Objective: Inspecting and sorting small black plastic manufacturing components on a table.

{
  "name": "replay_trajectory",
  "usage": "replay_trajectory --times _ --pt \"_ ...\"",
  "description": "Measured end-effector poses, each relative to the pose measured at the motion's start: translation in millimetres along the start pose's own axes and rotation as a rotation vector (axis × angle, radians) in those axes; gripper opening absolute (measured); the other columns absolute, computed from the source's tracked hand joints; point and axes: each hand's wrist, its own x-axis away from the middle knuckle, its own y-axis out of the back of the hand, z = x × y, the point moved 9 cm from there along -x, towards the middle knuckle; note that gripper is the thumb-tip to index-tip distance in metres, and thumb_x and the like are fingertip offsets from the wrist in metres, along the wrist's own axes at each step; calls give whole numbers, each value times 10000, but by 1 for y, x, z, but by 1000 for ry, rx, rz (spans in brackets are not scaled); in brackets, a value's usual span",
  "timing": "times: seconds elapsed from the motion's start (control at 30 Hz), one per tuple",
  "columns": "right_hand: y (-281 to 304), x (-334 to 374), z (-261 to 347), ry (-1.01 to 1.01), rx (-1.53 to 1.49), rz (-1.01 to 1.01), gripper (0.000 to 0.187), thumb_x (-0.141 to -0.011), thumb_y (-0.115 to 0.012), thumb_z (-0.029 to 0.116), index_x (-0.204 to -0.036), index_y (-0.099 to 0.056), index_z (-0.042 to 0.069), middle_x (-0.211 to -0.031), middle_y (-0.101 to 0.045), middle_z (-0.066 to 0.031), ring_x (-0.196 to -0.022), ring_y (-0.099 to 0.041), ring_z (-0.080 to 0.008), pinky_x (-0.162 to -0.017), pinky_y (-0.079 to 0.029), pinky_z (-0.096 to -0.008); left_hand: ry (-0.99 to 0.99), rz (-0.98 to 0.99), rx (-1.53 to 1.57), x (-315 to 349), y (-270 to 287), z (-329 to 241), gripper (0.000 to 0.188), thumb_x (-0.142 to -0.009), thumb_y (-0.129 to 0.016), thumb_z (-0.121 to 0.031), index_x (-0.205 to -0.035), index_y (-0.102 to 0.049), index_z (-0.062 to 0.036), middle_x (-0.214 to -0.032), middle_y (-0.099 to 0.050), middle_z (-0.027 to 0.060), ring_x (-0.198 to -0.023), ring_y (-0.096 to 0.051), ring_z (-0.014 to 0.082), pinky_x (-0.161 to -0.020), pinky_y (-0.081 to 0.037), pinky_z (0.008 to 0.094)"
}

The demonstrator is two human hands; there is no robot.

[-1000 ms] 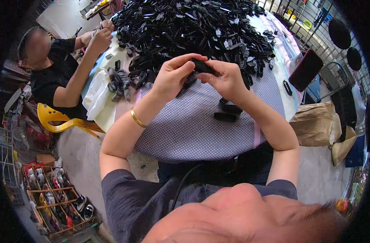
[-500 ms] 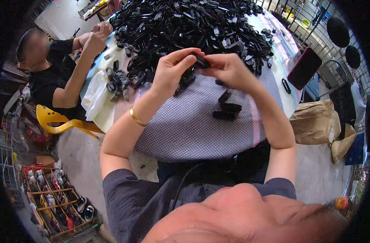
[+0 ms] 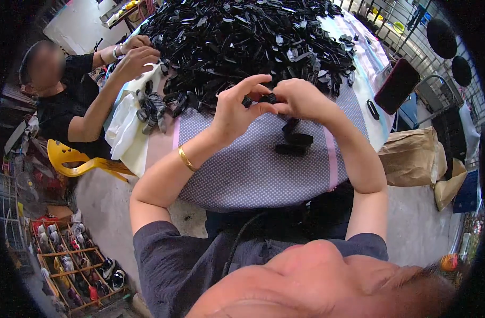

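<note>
A small black plastic piece [image 3: 268, 98] is between my two hands, over the near edge of a big heap of similar black pieces [image 3: 242, 42]. My left hand [image 3: 236, 106] curls around its left side, thumb below and index finger lifted above. Pinched fingers of my right hand [image 3: 305, 99] grip its right end. The exact shape of the piece is hidden by my fingers. Below my hands, a few loose black pieces [image 3: 298, 139] lie on the dotted grey cloth [image 3: 242, 175].
To the left, a co-worker [image 3: 67, 106] reaches toward the heap, near dark grey gloves [image 3: 155, 106] and a white cloth [image 3: 124, 119]. A dark phone-like slab [image 3: 397, 86] stands at the right edge, by one stray black piece [image 3: 373, 109]. Brown paper bags [image 3: 412, 156] stand beyond.
My hands have shifted slightly down and turned around the piece; my left index finger has lifted and my right fingers have curled in. The co-worker's hands have moved toward the heap.
</note>
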Motion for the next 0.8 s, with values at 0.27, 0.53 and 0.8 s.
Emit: replay_trajectory --times 0.27,0.53,0.8 --pt "65 12 -60 -49 -188 -745 202 -785 -617 149 -934 -640 15 -842 -641 -120 -738 -620 -228 -672 -482 -291 176 670 53 29 -57 11 161 -733 -685 -134 -823 -638 -9 -699 -610 99 -672 -590 151 -614 -464 280" --pt "41 -25 -3 254 199 -637 185 -738 -591 90 -915 -642 79 -952 -603 -65 -909 -549 -243 -777 -465 -334 -223 160 -516 6 -26 9 233 -671 -661 -104 -891 -604 -53 -820 -562 65 -790 -509 258 -733 -430 344" --pt "30 -25 1 147 294 -554 215 -704 -610 102 -912 -644 62 -966 -601 -32 -917 -545 -224 -788 -470 -336 -373 401 -591 33 -56 -12 201 -685 -523 -63 -878 -556 -21 -830 -541 88 -797 -529 240 -681 -435 333"
